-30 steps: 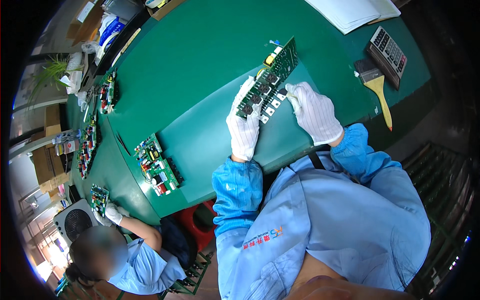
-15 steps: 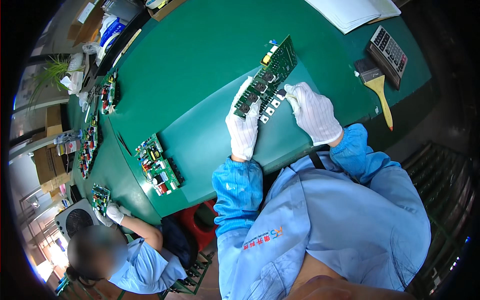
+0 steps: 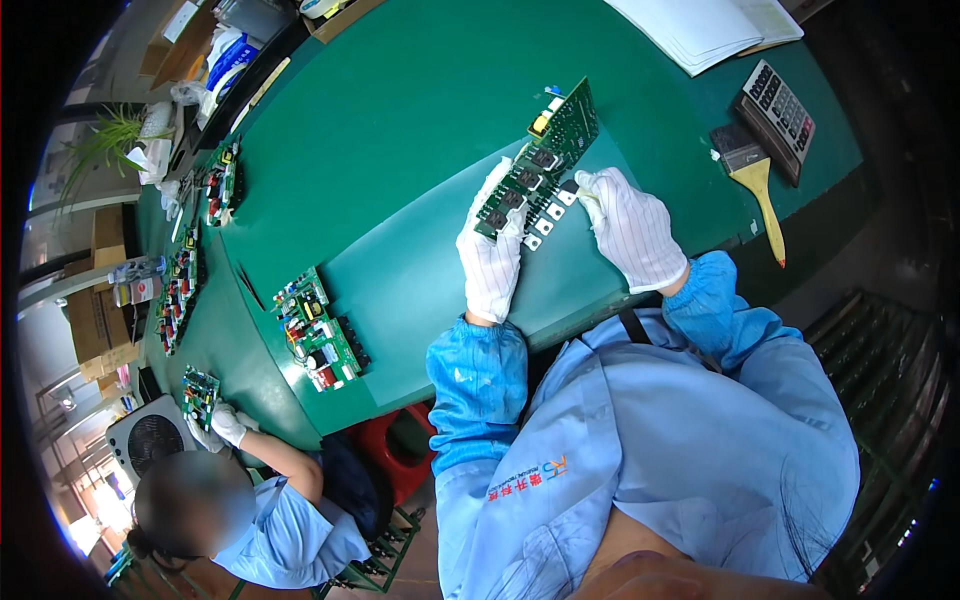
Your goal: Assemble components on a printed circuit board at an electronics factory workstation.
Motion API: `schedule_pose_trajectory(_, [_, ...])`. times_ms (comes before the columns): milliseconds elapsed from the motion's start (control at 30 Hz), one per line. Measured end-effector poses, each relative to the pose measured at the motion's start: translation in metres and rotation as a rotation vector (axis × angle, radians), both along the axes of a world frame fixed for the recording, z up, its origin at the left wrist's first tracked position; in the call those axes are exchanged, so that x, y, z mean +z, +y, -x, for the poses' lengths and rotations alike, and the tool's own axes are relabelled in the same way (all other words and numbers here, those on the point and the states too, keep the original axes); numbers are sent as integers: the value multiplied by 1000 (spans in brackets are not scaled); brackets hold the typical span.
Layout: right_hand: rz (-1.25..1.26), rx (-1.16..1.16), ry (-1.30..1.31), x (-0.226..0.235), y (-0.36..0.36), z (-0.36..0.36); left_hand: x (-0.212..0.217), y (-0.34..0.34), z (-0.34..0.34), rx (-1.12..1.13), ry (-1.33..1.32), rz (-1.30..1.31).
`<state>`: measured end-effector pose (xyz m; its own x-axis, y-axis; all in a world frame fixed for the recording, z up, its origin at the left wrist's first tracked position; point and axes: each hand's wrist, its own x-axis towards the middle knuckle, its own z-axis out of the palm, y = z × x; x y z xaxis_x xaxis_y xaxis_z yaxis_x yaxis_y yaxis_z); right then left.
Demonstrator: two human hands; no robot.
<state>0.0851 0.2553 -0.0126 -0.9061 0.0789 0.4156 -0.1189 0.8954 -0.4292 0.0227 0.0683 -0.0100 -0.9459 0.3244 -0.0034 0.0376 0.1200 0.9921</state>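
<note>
A green circuit board (image 3: 570, 128) is tilted up above the table, its near end gripped by my white-gloved left hand (image 3: 490, 262). Several square black parts sit along its face, and a yellow part shows at its far end. From its right edge stick out several transistors with pale metal tabs (image 3: 545, 227). My right hand (image 3: 636, 228), also gloved, is closed in a pinch beside the last transistor, which looks dark. Whatever lies between those fingertips is too small and covered to make out.
Another circuit board (image 3: 318, 330) lies on the green table (image 3: 400, 110) to the left, with more boards (image 3: 180, 290) beyond. A brush (image 3: 755, 185), a calculator (image 3: 778, 115) and papers (image 3: 690, 30) are at right. A co-worker (image 3: 290, 530) handles a board (image 3: 200, 395) at lower left.
The board and my left hand have shifted slightly right and down. My right fingertips have drawn a little away from the end transistor, still pinched.
</note>
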Motion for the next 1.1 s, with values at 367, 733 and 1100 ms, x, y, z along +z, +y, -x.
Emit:
schedule_pose_trajectory(367, [46, 51, 24, 1, 0, -1, 5, 2, 1, 11, 1, 21])
schedule_pose_trajectory(733, [27, 16, -54, 3, 0, -1, -2, 1, 2, 8, -28, -7])
schedule_pose_trajectory(1100, [44, 29, -107, 7, -1, -3, -2, -2, 2, -10, 25, 27])
